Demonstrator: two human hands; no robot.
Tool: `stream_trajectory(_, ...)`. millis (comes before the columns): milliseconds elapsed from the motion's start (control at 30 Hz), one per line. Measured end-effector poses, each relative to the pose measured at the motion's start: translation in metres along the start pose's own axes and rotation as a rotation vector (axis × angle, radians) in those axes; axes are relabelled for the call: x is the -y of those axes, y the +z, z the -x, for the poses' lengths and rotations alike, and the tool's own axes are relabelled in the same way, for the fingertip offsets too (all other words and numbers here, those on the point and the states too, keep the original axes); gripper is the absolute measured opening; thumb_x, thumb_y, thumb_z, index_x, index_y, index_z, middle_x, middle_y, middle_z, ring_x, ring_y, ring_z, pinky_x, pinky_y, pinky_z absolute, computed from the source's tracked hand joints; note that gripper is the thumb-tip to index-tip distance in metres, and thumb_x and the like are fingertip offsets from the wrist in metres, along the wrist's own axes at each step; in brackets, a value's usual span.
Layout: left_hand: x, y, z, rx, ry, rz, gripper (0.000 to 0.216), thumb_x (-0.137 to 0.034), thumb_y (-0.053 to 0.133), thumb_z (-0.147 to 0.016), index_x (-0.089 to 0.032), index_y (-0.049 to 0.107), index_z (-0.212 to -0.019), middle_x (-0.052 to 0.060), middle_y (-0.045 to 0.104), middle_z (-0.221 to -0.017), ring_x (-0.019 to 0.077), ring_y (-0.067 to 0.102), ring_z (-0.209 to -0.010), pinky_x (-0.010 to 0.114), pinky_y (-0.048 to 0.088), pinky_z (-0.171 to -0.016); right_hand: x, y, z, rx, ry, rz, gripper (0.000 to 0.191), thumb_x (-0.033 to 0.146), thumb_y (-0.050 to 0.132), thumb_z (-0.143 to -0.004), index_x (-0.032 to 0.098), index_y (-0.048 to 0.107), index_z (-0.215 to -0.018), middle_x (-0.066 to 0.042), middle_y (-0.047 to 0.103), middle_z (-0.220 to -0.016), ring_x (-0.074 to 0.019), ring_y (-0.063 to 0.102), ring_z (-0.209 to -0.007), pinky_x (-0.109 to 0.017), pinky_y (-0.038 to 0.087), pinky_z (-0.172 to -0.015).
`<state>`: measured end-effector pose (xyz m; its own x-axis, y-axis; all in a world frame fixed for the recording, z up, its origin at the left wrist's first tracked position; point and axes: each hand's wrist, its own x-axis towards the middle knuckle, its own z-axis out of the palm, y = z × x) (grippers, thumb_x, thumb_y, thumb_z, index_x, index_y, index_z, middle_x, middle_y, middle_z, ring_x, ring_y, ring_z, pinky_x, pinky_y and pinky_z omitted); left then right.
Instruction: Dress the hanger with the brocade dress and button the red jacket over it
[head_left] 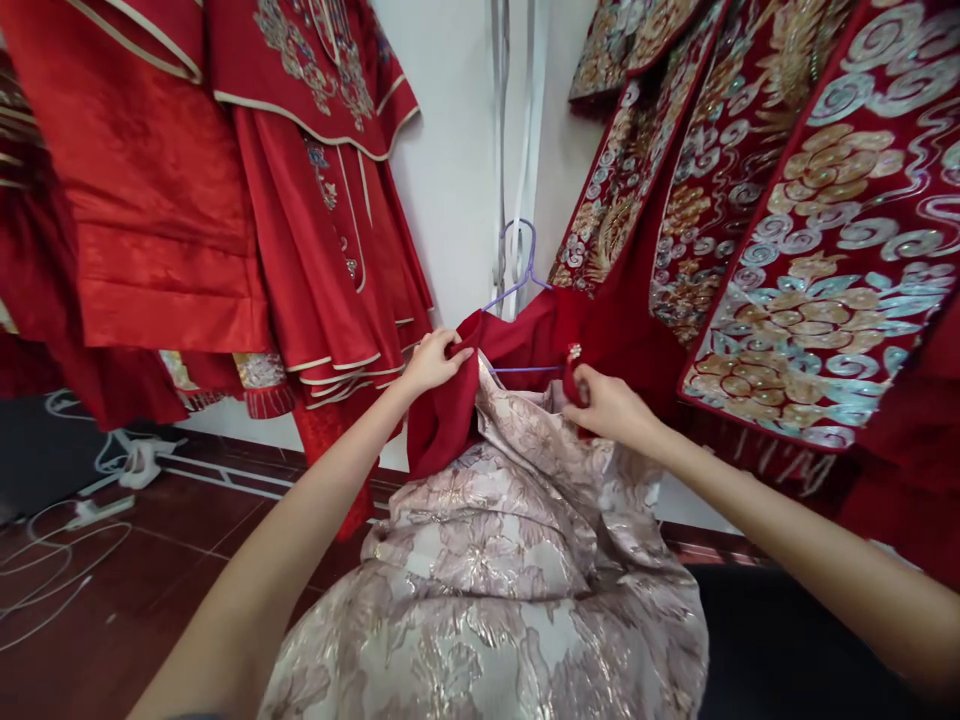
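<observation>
A pale pink and champagne brocade dress fills the lower middle of the head view. Behind its top is red cloth, on a thin purple wire hanger whose hook is up near the white straps. My left hand pinches the red cloth at the left side of the neckline. On the right, my right hand grips a red edge with a small beaded ornament just above the fingers. The hanger's lower bar shows between my hands.
Red garments with pale piping hang at the left. Heavily embroidered red panels hang at the right. White straps run down before the wall. A power strip and loose white cables lie on the brown tiled floor.
</observation>
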<state>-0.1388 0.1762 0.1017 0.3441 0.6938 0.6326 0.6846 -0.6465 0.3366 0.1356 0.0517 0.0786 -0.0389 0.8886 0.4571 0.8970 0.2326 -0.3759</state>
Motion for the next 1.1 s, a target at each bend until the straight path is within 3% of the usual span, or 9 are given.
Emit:
stream_trajectory(133, -0.002, 0.01, 0.006, -0.038, 0.02, -0.013, 0.022, -0.042, 0.052, -0.084, -0.021, 0.052, -0.08, 0.004, 0.057, -0.095, 0.0226, 0.05, -0.093, 0.038, 0.038, -0.084, -0.051, 0.001, 0.035, -0.306, -0.096, 0.181, 0.04, 0.027, 0.056, -0.067, 0.017, 0.047, -0.105, -0.013, 0.053, -0.1, -0.0264, 0.055, -0.094, -0.034, 0.044, -0.079)
stream_trajectory(233, -0.002, 0.013, 0.01, -0.06, 0.019, -0.031, 0.019, -0.041, 0.051, -0.085, -0.022, 0.052, -0.083, 0.004, 0.057, -0.097, 0.0234, 0.051, -0.094, 0.039, 0.038, -0.084, -0.081, 0.014, 0.059, -0.307, -0.116, 0.203, 0.064, 0.036, 0.061, -0.066, 0.014, 0.04, -0.123, -0.016, 0.051, -0.113, -0.0308, 0.052, -0.104, -0.041, 0.043, -0.089)
stream_trajectory(300, -0.001, 0.014, 0.011, -0.076, 0.025, -0.045, 0.019, -0.041, 0.051, -0.085, -0.022, 0.052, -0.084, 0.004, 0.057, -0.097, 0.0235, 0.051, -0.094, 0.039, 0.037, -0.085, -0.095, 0.025, 0.068, -0.318, -0.087, 0.285, 0.068, 0.034, 0.059, -0.07, 0.015, 0.036, -0.131, -0.018, 0.044, -0.126, -0.034, 0.046, -0.115, -0.046, 0.04, -0.094)
stream_trajectory(433, 0.001, 0.014, 0.01, -0.083, 0.047, -0.051, 0.019, -0.041, 0.051, -0.085, -0.022, 0.051, -0.083, 0.004, 0.057, -0.096, 0.0225, 0.051, -0.092, 0.037, 0.038, -0.084, -0.117, 0.034, 0.063, -0.383, 0.006, 0.412, 0.057, 0.028, 0.051, -0.078, 0.014, 0.04, -0.132, -0.019, 0.046, -0.125, -0.0356, 0.046, -0.117, -0.048, 0.039, -0.096)
stream_trajectory(633, 0.001, 0.013, 0.012, -0.088, 0.066, -0.062, 0.02, -0.041, 0.05, -0.086, -0.022, 0.05, -0.082, 0.004, 0.057, -0.096, 0.0224, 0.051, -0.094, 0.037, 0.039, -0.084, -0.148, 0.021, 0.041, -0.328, 0.114, 0.406, 0.026, 0.027, 0.048, -0.078, 0.016, 0.059, -0.099, -0.013, 0.063, -0.091, -0.0298, 0.059, -0.088, -0.039, 0.045, -0.079)
stream_trajectory(800, -0.001, 0.009, 0.014, -0.107, 0.045, -0.093, 0.018, -0.04, 0.052, -0.085, -0.022, 0.051, -0.082, 0.005, 0.057, -0.097, 0.0233, 0.052, -0.095, 0.038, 0.039, -0.085, -0.172, 0.024, 0.061, -0.311, 0.237, 0.344, 0.019, 0.026, 0.046, -0.079, 0.018, 0.059, -0.089, -0.014, 0.063, -0.094, -0.0267, 0.06, -0.085, -0.034, 0.044, -0.071)
stream_trajectory(900, 0.0, 0.006, 0.016, -0.115, 0.052, -0.096, 0.018, -0.04, 0.051, -0.085, -0.022, 0.051, -0.082, 0.005, 0.057, -0.096, 0.0231, 0.052, -0.093, 0.038, 0.039, -0.085, -0.173, 0.037, 0.094, -0.17, 0.275, 0.299, 0.027, 0.02, 0.047, -0.075, 0.018, 0.058, -0.099, -0.014, 0.064, -0.099, -0.0269, 0.062, -0.08, -0.034, 0.044, -0.067)
stream_trajectory(967, 0.0, 0.003, 0.017, -0.117, 0.07, -0.097, 0.018, -0.04, 0.051, -0.085, -0.022, 0.052, -0.082, 0.005, 0.057, -0.097, 0.0233, 0.051, -0.093, 0.038, 0.038, -0.085, -0.158, 0.047, 0.12, -0.022, 0.257, 0.269, 0.031, 0.015, 0.047, -0.072, 0.02, 0.06, -0.099, -0.013, 0.066, -0.098, -0.0274, 0.063, -0.078, -0.035, 0.043, -0.067)
stream_trajectory(1100, 0.0, -0.006, 0.019, -0.119, 0.073, -0.141, 0.017, -0.04, 0.05, -0.086, -0.023, 0.053, -0.082, 0.004, 0.058, -0.1, 0.0244, 0.051, -0.096, 0.039, 0.038, -0.084, -0.089, 0.067, 0.156, 0.254, 0.126, 0.087, 0.017, 0.011, 0.045, -0.068, 0.022, 0.057, -0.075, -0.006, 0.066, -0.08, -0.0215, 0.062, -0.074, -0.028, 0.038, -0.065)
